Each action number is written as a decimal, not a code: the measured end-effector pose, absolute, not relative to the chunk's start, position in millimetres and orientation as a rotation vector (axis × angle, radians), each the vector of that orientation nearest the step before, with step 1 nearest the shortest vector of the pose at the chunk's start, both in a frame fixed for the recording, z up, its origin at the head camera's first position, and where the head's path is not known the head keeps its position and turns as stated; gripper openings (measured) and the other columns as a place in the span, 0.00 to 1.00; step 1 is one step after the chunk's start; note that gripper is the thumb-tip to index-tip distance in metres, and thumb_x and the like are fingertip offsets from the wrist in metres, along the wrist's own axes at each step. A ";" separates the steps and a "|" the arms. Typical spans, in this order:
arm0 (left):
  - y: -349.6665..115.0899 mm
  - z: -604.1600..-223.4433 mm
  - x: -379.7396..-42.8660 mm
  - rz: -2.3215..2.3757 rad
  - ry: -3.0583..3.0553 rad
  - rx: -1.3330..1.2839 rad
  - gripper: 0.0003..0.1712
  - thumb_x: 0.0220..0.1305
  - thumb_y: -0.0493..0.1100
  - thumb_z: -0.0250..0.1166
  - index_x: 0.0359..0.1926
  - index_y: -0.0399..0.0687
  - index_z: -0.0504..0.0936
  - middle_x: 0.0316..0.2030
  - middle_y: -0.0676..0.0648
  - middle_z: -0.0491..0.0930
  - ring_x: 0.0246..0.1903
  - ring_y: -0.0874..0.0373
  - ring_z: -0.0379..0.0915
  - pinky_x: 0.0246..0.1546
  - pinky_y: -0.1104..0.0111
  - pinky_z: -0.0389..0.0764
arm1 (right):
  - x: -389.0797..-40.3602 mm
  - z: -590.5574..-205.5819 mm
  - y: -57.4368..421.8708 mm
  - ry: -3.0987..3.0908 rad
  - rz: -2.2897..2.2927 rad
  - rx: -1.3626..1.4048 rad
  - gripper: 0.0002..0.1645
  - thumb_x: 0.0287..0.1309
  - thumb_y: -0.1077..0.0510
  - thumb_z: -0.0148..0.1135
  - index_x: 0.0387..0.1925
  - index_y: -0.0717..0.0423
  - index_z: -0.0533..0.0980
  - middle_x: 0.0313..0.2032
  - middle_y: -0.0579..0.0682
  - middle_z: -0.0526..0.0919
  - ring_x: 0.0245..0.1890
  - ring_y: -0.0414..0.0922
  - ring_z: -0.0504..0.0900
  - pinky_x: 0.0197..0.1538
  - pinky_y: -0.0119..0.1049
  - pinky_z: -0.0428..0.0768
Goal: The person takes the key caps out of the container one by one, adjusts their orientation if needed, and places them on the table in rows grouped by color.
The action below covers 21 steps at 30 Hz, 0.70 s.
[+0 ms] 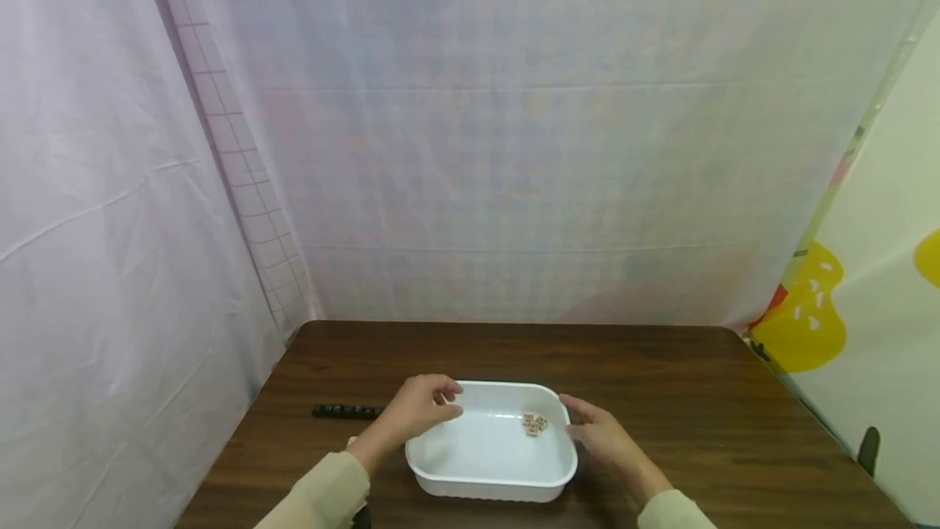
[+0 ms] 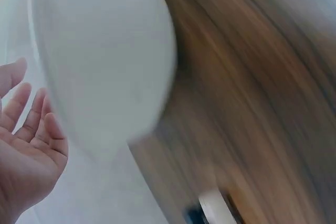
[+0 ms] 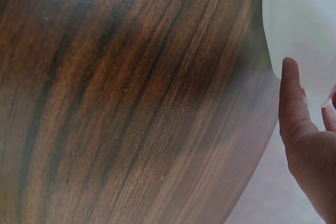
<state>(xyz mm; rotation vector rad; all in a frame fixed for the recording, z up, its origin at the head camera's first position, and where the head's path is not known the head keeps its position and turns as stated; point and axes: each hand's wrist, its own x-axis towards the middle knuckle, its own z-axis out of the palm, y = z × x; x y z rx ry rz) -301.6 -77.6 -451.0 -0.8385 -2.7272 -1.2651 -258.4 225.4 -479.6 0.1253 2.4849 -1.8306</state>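
A white rectangular tray [image 1: 492,476] with rounded corners sits before me on the table. Inside, toward its right side, lies a small cluster of brown-and-white pieces [image 1: 534,424], too small to tell their kind. My left hand [image 1: 423,406] is over the tray's left rim, fingers loosely bent with nothing between them; the left wrist view has its palm beside the pale wall. At the opposite side, my right hand [image 1: 598,433] has fairly straight fingers and its fingertips at the right rim. One digit [image 3: 292,93] lies along the outer wall in the right wrist view.
The dark wooden table [image 1: 661,374] reaches back to a pale curtain [image 1: 514,186]. Left of the tray, a black bumpy rod [image 1: 345,411] is partly hidden by my left hand. A blurred white-and-black object [image 2: 215,208] shows low in the left wrist view.
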 end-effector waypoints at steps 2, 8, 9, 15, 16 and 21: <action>-58.0 -453.3 -302.8 -1.259 -2.729 -0.876 0.13 0.58 0.39 0.72 0.44 0.39 0.85 0.35 0.43 0.83 0.34 0.58 0.75 0.34 0.67 0.77 | -258.1 -478.4 225.6 2.498 -1.812 0.139 0.32 0.58 0.74 0.53 0.66 0.72 0.66 0.53 0.73 0.76 0.51 0.61 0.79 0.50 0.51 0.80; -10.4 -468.8 -307.4 -1.219 -2.724 -0.932 0.14 0.54 0.37 0.74 0.41 0.37 0.85 0.31 0.46 0.82 0.29 0.64 0.72 0.33 0.71 0.75 | -257.4 -481.5 227.7 2.447 -1.879 0.128 0.32 0.58 0.75 0.52 0.66 0.72 0.64 0.50 0.72 0.77 0.47 0.59 0.81 0.46 0.52 0.82; -4.6 -472.3 -308.6 -1.209 -2.720 -0.941 0.13 0.53 0.37 0.74 0.41 0.38 0.85 0.30 0.47 0.81 0.29 0.64 0.72 0.33 0.71 0.75 | -257.4 -482.5 227.7 2.442 -1.895 0.117 0.32 0.58 0.75 0.52 0.66 0.73 0.64 0.49 0.72 0.78 0.46 0.59 0.81 0.45 0.51 0.82; 21.5 -487.0 -312.9 -1.067 -2.731 -1.008 0.12 0.51 0.36 0.74 0.38 0.42 0.86 0.27 0.50 0.80 0.27 0.67 0.70 0.32 0.75 0.73 | -258.1 -482.7 227.5 2.500 -1.863 0.081 0.33 0.56 0.75 0.54 0.65 0.72 0.66 0.48 0.72 0.79 0.47 0.60 0.81 0.47 0.50 0.81; 24.6 -487.7 -312.7 -1.039 -2.747 -1.018 0.12 0.51 0.36 0.74 0.39 0.42 0.86 0.26 0.51 0.80 0.26 0.67 0.70 0.32 0.75 0.73 | -258.0 -482.2 227.5 2.506 -1.853 0.087 0.33 0.56 0.74 0.55 0.65 0.72 0.66 0.48 0.71 0.79 0.47 0.60 0.81 0.46 0.49 0.82; 32.0 -489.3 -310.9 -0.907 -2.861 -1.080 0.14 0.51 0.38 0.74 0.41 0.45 0.87 0.24 0.56 0.77 0.24 0.69 0.67 0.30 0.77 0.70 | -257.0 -479.9 226.3 2.495 -1.848 0.126 0.33 0.55 0.74 0.55 0.65 0.70 0.67 0.49 0.72 0.79 0.45 0.58 0.81 0.43 0.49 0.83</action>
